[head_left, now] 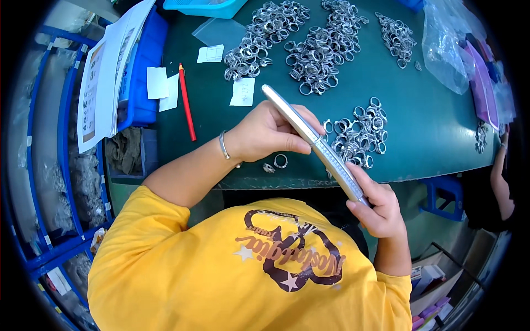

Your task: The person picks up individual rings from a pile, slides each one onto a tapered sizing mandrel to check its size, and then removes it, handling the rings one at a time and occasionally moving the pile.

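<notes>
A long silver ring mandrel [336, 161] with fine scale marks slants across my front, just above the table's near edge. My right hand [379, 205] is closed around its lower right end. My left hand [275, 131] has thumb and fingers closed about its middle, where a thin band, apparently a ring [316, 141], crosses the stick; the fingers partly hide it. Beside the mandrel, to the right, lies a small pile of silver rings [359, 132]. Below my left hand, one plain-looking ring [281, 161] and another ring [268, 168] lie on the green table [215, 116].
Larger ring heaps [323, 52] lie farther back. Left of them are a red pen [187, 102], paper slips [242, 92] and a blue bin [152, 71] with papers. Clear plastic bags [446, 49] lie at right, near another person's arm [499, 179]. Blue shelving [66, 143] stands left.
</notes>
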`<control>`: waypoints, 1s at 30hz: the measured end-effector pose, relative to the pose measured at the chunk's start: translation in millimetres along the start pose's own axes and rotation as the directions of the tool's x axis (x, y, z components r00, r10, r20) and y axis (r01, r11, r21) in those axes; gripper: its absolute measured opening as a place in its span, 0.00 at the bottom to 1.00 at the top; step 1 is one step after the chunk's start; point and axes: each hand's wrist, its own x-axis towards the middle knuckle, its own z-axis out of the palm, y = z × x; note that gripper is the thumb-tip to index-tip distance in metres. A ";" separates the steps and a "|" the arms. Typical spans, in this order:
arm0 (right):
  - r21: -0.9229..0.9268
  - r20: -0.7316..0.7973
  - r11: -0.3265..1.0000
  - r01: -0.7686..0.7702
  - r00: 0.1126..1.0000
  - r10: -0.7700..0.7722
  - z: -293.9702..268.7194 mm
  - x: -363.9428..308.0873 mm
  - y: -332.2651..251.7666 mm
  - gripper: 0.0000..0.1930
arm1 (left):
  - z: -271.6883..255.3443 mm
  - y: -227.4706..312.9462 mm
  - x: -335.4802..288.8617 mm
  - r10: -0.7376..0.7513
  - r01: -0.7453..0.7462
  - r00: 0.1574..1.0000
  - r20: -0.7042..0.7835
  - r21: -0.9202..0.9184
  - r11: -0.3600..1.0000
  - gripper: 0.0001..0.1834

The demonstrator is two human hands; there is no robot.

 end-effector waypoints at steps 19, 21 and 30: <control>0.798 -0.375 0.603 -0.003 0.780 0.501 -82.8 15.9 -20.3 0.24 | -9.5 33.6 -16.6 -0.201 -0.180 0.922 0.331 0.826 0.534 0.16; 0.827 -0.368 0.562 0.028 0.782 0.503 -97.4 22.3 -17.0 0.18 | -10.6 26.6 -17.2 -0.171 -0.206 0.928 0.332 0.837 0.506 0.13; 0.753 -0.463 0.656 0.051 0.749 0.474 -90.3 22.1 -26.3 0.23 | -15.9 21.1 -14.3 -0.020 -0.008 0.999 0.026 0.791 0.611 0.07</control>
